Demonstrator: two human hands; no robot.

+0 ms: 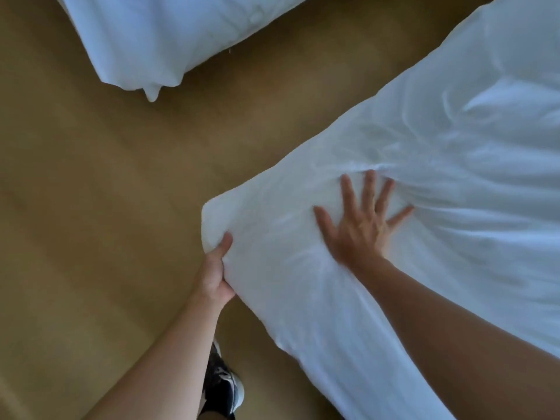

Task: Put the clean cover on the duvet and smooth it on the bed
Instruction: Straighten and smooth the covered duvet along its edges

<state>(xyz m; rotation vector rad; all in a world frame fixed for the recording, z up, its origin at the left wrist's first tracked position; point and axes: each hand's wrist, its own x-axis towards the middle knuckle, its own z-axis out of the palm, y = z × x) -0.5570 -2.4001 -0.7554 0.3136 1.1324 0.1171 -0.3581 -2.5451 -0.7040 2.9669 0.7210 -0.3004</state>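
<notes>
A: That rumpled white cloth duvet cover (424,183), any print on it?
B: None. Plain white, bluish in its folds. The smooth ochre-tan floor (91,192) shows faint paler bands.
A: And the low lace-up shoe (221,386)?
B: Black, with white laces and sole.

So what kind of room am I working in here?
Probably a bedroom, perhaps a twin hotel room: a white duvet lies under the right hand, more white bedding sits across the tan floor, and the left hand grips the duvet's corner.
</notes>
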